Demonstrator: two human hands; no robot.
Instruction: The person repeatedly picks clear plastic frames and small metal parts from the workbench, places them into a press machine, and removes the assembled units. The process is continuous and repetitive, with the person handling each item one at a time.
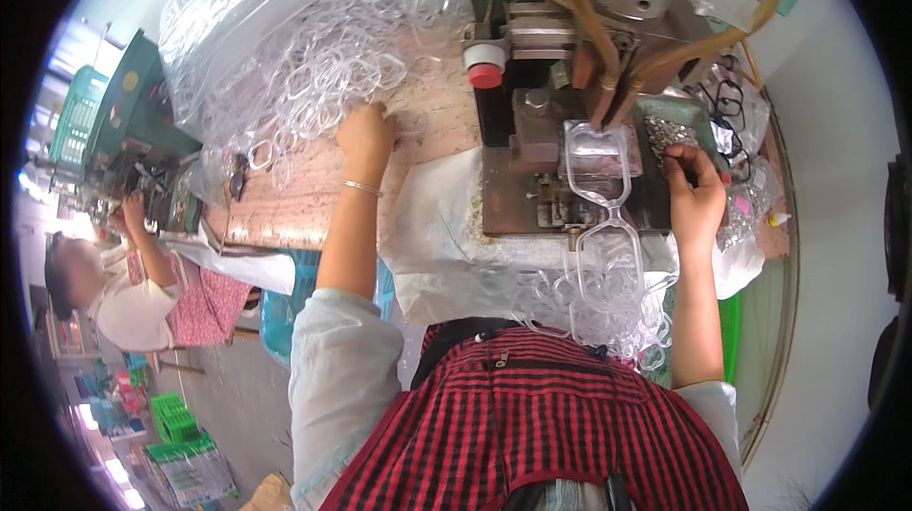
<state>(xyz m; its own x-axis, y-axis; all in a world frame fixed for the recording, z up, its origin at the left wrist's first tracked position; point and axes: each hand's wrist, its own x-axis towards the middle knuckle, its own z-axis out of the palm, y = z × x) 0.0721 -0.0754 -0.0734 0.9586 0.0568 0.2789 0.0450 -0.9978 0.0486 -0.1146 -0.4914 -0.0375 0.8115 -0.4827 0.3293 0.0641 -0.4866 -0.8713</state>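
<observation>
My left hand [368, 139] is closed, knuckles up, on the wooden bench at the near edge of a heap of clear plastic eyeglass frames [332, 84]. Whatever its curled fingers hold is hidden. On the right, my right hand [698, 193] has thumb and fingertips drawn together beside a green tray of small metal parts [670, 134]; anything between them is too small to make out. Between my hands, a clear eyeglass frame [608, 199] lies lengthwise on the bench machine [518, 188]. Its far rim sits under two copper-coloured prongs [610, 98], and its near rim overhangs the machine's front edge.
More clear frames [617, 321] are piled on white sheeting at my lap. A red-tipped knob [484, 74] sticks out on the machine's left. Dark frames [730, 103] and bagged parts lie at the right. Another person [142, 293] works at a green machine, far left.
</observation>
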